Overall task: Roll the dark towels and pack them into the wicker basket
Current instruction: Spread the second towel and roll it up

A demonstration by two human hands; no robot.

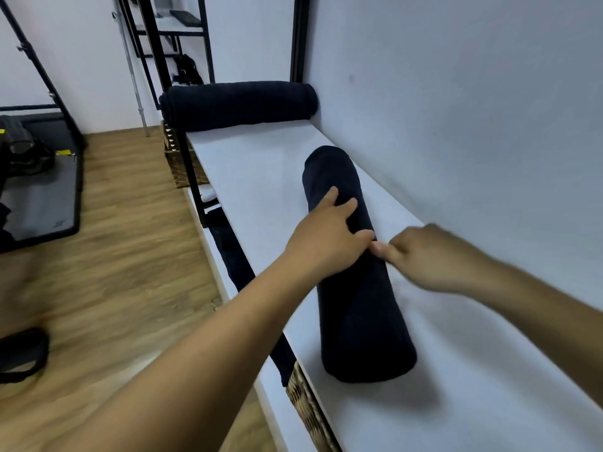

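A rolled dark towel [359, 314] lies lengthwise on the white shelf top [254, 177] near the wall. My left hand [326, 236] rests on its upper side with fingers spread and lightly curved over the roll. My right hand [430, 256], blurred by motion, touches the roll from the wall side, its fingertips meeting my left thumb. A second rolled dark towel [238, 104] lies across the far end of the shelf. A wicker basket [182, 164] sits below the far end, and more wicker weave [310, 409] shows under the shelf's near edge.
A dark cloth strip [235, 256] hangs along the shelf's front edge. A black metal frame post [300, 37] stands at the far end against the white wall. Wooden floor lies to the left, with a grey mat [42, 203] and black gear.
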